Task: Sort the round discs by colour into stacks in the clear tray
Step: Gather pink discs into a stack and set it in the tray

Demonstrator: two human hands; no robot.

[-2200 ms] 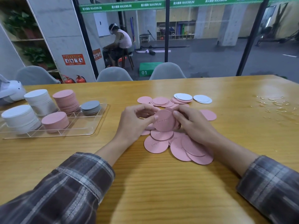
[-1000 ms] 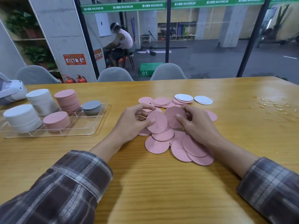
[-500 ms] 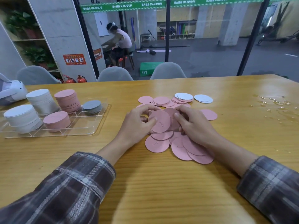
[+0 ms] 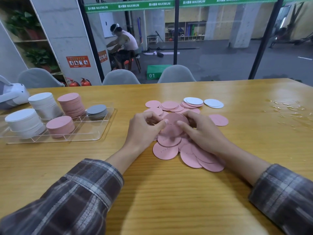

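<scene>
Wooden surface (image 4: 169, 192) has loose pink discs (image 4: 166, 150) right of the clear tray (image 4: 88, 131). Our left hand (image 4: 144, 133) and right hand (image 4: 205, 133) both pinch a small bunch (image 4: 173, 117); we'd square its edges before moving it to the tray's pink stack (image 4: 60, 124).

Left hand (image 4: 144, 131), right hand (image 4: 202, 131), thumbs nearly meeting, fingers curled round discs (image 4: 173, 128)

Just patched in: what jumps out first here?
The left hand and right hand pinch a bunch of pink discs at centre, above a loose pink spread. At left the clear tray holds white stacks, pink stacks and a grey stack; loose white discs lie beyond the pile.
</scene>
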